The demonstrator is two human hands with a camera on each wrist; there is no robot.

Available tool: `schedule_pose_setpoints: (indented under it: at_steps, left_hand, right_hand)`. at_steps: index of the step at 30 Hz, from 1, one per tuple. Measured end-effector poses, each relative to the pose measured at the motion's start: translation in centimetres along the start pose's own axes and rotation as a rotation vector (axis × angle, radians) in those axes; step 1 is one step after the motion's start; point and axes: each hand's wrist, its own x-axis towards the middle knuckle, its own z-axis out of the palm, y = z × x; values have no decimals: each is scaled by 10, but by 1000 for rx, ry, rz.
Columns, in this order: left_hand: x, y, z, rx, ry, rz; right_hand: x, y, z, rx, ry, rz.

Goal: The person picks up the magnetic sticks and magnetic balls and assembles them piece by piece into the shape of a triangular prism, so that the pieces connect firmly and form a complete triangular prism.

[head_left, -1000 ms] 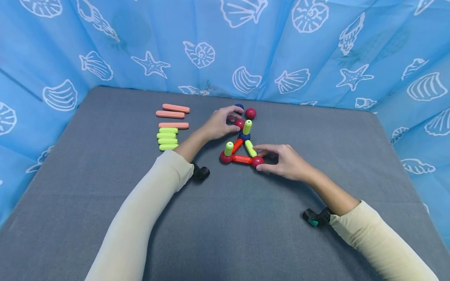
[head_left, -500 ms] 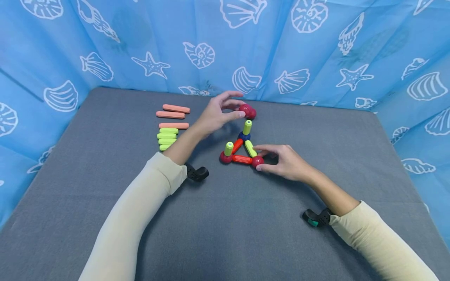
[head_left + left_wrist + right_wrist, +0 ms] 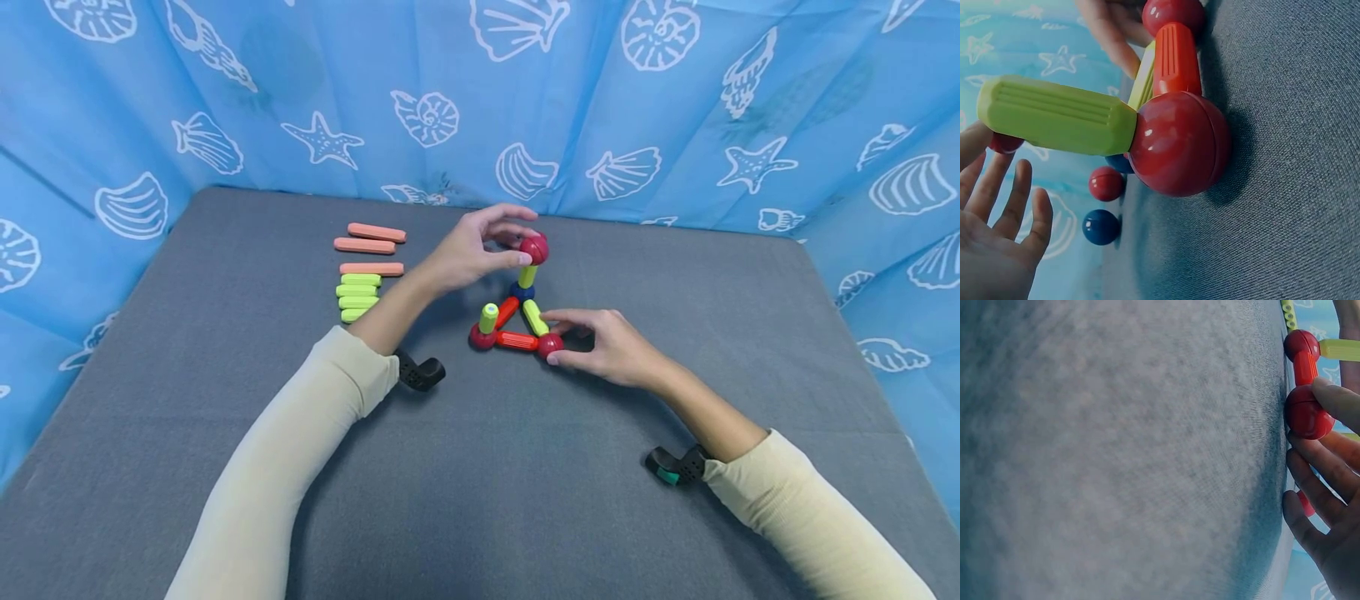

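**Spare rods and balls on the grey table**

Toward the far left of the grey table (image 3: pixel 187 350) lie three salmon-pink rods (image 3: pixel 371 246), two apart and one lower. Just below them sits a tight stack of four lime-green rods (image 3: pixel 357 297). A loose red ball (image 3: pixel 1105 183) and a blue ball (image 3: pixel 1100 227) rest near the far edge, beneath the blue shell-print curtain (image 3: pixel 675 108).

Head view overhead; wrist views close

light: bright, even, soft shadows | head: sharp, edges bowed | wrists: close, blurred, dimmer
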Motion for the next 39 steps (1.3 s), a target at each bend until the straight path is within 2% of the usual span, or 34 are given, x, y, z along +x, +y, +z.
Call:
schedule_pose_setpoints:
  at_steps: [4, 8, 10, 13, 17, 22, 28, 33, 39]
  left_hand:
    - [0, 1, -1, -37, 20, -25]
    - [5, -2, -3, -63, 112, -54]
    - [10, -6, -4, -13, 166, -55]
    - [20, -16, -6, 139, 217, -63]
    - [30, -29, -8, 316, 224, -101]
    - [38, -42, -8, 406, 244, -184]
    - [45, -48, -6, 466, 266, -251]
    - [45, -50, -5, 517, 298, -287]
    - [38, -55, -8, 456, 279, -253]
  right_hand:
    - [0, -1, 0, 0, -4, 0]
    - [1, -2, 0, -2, -9, 6]
    - [1, -3, 0, -4, -12, 10]
    - [1, -3, -1, -5, -14, 14]
    - [0, -2, -1, -5, -11, 13]
    - [0, -1, -1, 4, -13, 0]
    - [0, 0, -2, 6, -12, -1]
    - [1, -1, -1, 0, -14, -2]
    - [0, 0, -1, 4, -14, 6]
